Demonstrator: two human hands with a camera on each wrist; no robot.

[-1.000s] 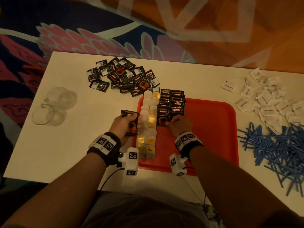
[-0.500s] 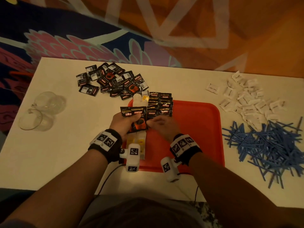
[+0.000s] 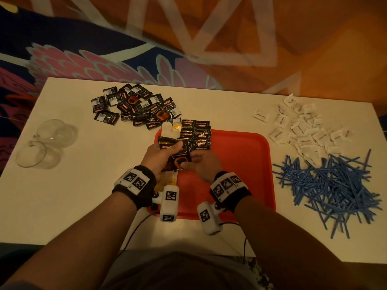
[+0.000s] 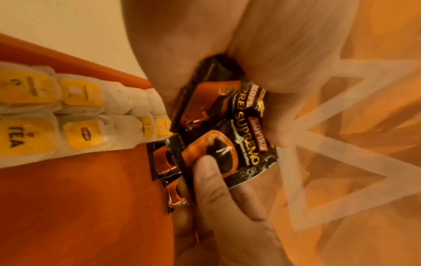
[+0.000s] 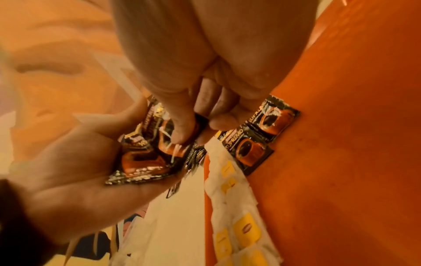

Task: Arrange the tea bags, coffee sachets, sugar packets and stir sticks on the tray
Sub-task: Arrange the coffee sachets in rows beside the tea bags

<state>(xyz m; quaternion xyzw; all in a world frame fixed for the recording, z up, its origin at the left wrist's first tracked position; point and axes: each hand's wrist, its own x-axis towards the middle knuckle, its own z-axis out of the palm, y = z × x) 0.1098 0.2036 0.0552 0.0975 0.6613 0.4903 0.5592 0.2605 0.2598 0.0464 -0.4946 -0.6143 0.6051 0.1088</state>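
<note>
Black sachets (image 4: 241,144) held in the hand are showing "KOPIKO" and "SUPREMO", the sachets (image 5: 257,144) lying on the tray are showing "SUPREMO", and a yellow tag (image 4: 17,138) on one tea bag is showing "TEA".

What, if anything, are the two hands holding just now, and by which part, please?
The left hand grips a small stack of coffee sachets near their top edge; the right hand pinches the front sachet's lower end.
</note>
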